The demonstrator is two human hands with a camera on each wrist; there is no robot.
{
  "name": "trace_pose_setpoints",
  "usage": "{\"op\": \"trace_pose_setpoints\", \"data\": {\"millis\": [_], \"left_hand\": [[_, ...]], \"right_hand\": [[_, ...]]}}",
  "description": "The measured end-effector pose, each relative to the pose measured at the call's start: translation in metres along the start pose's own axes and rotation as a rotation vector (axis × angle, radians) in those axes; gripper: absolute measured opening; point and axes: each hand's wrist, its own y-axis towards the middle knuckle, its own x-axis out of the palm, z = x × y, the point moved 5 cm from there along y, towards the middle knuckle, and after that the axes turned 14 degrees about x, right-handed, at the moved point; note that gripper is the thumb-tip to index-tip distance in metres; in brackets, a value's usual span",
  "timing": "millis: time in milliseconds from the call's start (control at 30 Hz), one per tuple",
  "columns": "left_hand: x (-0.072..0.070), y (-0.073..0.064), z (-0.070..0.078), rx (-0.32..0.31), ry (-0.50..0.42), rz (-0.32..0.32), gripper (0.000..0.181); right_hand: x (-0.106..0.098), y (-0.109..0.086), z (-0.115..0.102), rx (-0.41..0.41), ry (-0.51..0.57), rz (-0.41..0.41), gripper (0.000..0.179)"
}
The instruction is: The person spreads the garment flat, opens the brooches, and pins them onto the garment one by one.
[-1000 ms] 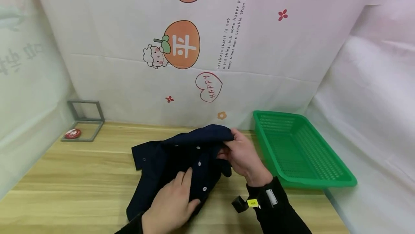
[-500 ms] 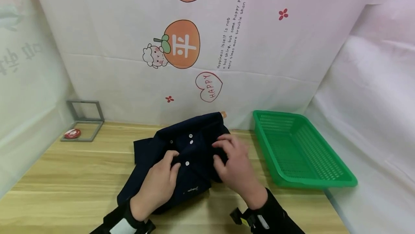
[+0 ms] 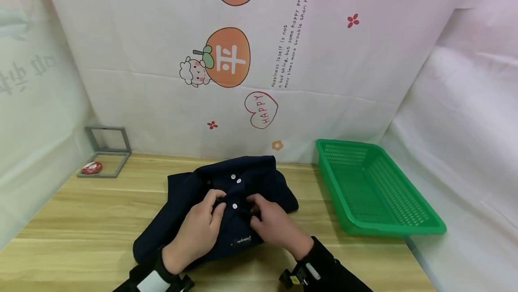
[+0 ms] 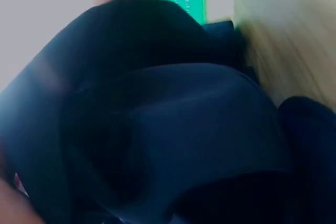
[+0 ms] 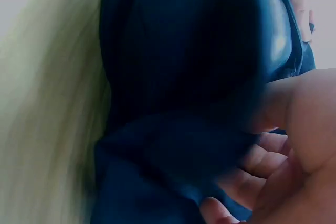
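A navy buttoned shirt (image 3: 259, 231) lies bunched on the wooden table, its white buttons and a small light-lettered label showing. My left hand (image 3: 198, 226) pinches the cloth left of the buttons, thumb and index finger close together. Opposite it, my right hand (image 3: 277, 224) grips the fabric just right of the button row, fingers curled. In the right wrist view the right hand (image 5: 294, 150) has its fingers bent against a dark fold, which hides some fingertips. Dark cloth (image 4: 173, 114) fills most of the left wrist view.
A green perforated basket (image 3: 344, 206) stands on the table to the right. At the back left is an open grey frame (image 3: 121, 163) with a round red-and-white piece (image 3: 92, 168) in it. A printed white curtain (image 3: 162, 116) rises behind the table.
My right hand has let go of the shirt's raised upper right edge, moved left and down, and taken the cloth near the buttons. The left hand has gone from lying flat to pinching.
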Motion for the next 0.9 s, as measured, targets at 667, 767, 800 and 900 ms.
{"op": "trace_pose_setpoints", "data": {"millis": [667,767,800,900], "left_hand": [[-0.016,-0.004,-0.003,0.176,0.002,0.047,0.057],[-0.020,-0.006,-0.001,0.260,-0.050,0.073,0.062],[-0.020,-0.007,0.000,0.286,-0.077,0.063,0.064],[-0.018,-0.011,0.002,0.350,-0.184,-0.034,0.074]], "right_hand": [[-0.052,-0.008,0.006,0.079,0.299,0.170,0.009],[-0.056,-0.008,0.008,0.099,0.424,0.157,0.007],[-0.058,-0.008,0.009,0.109,0.471,0.154,0.007],[-0.062,-0.009,0.012,0.153,0.648,0.129,0.011]]}}
